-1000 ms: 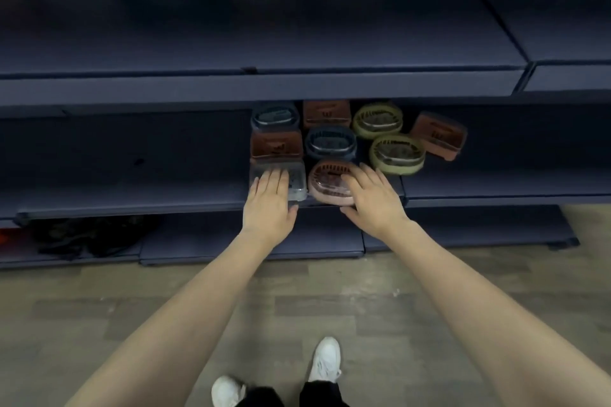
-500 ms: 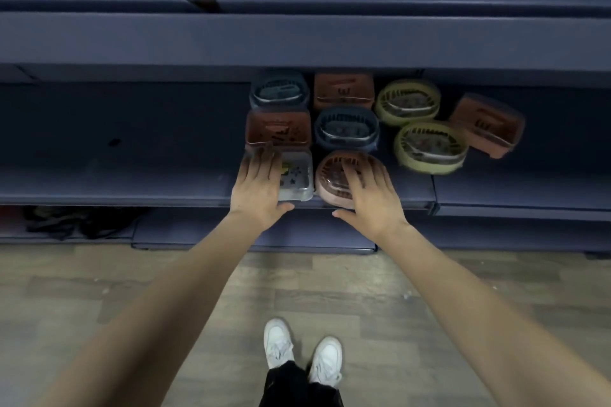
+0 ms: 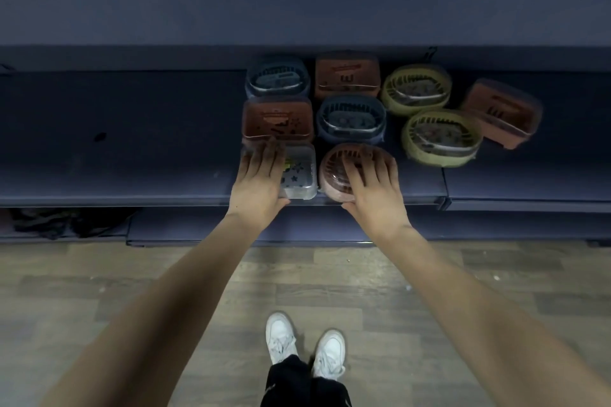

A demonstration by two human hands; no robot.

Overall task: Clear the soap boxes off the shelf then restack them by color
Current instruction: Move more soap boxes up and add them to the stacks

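Both hands flat, fingers straight: left hand (image 3: 261, 180) rests on the clear rectangular plastic soap box (image 3: 296, 172), right hand (image 3: 372, 183) rests on the pink oval plastic soap box (image 3: 340, 172); thumbs sit at the near walls, not yet a closed grip. Both boxes are at the near edge of the dark blue lower shelf (image 3: 115, 175). Behind them: brown rectangular box (image 3: 277, 119), dark blue oval box (image 3: 350, 119), another blue oval (image 3: 277, 78), second brown box (image 3: 346, 74); to the right, two olive-green oval boxes (image 3: 441, 137), (image 3: 416, 89) and a tilted brown box (image 3: 502, 114). Judgement: step in hand is pulling the two front boxes off. Do it well by curling fingers over the far walls, thumbs on the near walls, and lifting straight up before drawing back, so the row touching behind doesn't get dragged. Lids look loose-fit; hold the base, not the lid. Versus half a second ago: hands reach further over the tops, fingertips now at the far edges, and the view is closer and lower.
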